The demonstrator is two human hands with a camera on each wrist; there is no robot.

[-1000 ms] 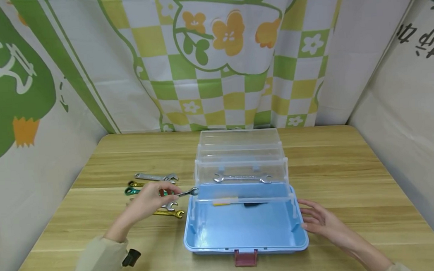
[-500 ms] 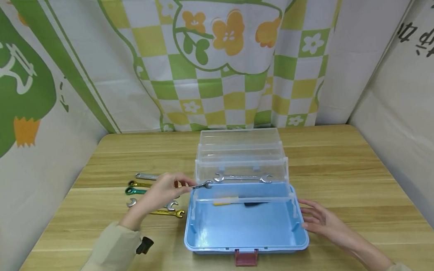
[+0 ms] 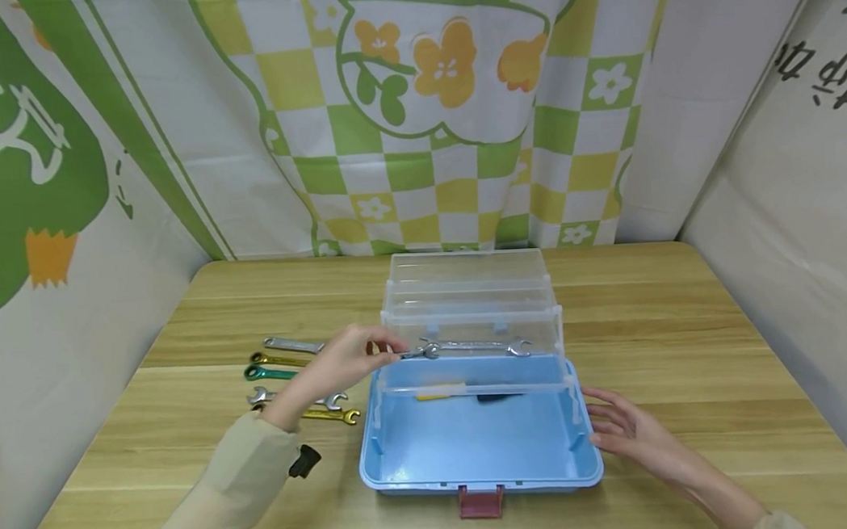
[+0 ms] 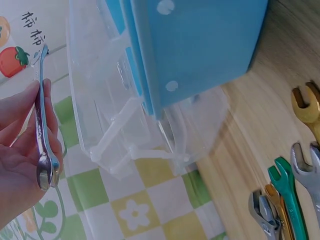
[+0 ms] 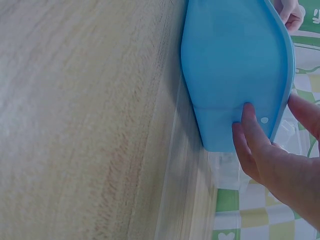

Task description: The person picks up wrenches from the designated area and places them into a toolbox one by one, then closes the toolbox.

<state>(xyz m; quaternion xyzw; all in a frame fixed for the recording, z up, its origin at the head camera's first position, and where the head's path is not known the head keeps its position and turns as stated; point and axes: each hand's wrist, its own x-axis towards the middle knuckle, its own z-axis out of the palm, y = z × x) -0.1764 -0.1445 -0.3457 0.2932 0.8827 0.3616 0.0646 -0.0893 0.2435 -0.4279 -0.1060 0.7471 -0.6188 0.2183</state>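
My left hand (image 3: 349, 360) pinches a silver open-ended wrench (image 4: 41, 130) over the left rear of a light blue toolbox (image 3: 479, 459). The wrench's tip (image 3: 429, 351) overlaps the near end of another silver double-ended wrench (image 3: 478, 346), which lies in the raised clear tray section. At the toolbox's right side is my right hand (image 3: 638, 439); in the right wrist view its fingers (image 5: 255, 132) lie straight against the blue outer wall, thumb at the rim. Something yellow (image 3: 439, 393) and something black (image 3: 497, 397) show behind the clear front tray edge.
Left of the toolbox several wrenches lie in a row on the wooden table, among them a green one (image 3: 264, 373), a silver one (image 3: 257, 394) and a gold one (image 3: 331, 416). The clear tiers (image 3: 467, 266) stand unfolded at the back; a maroon latch (image 3: 481, 502) hangs in front.
My left hand has moved right with the wrench, from beside the row of wrenches to over the toolbox's tray section. The right hand and toolbox have stayed in place.
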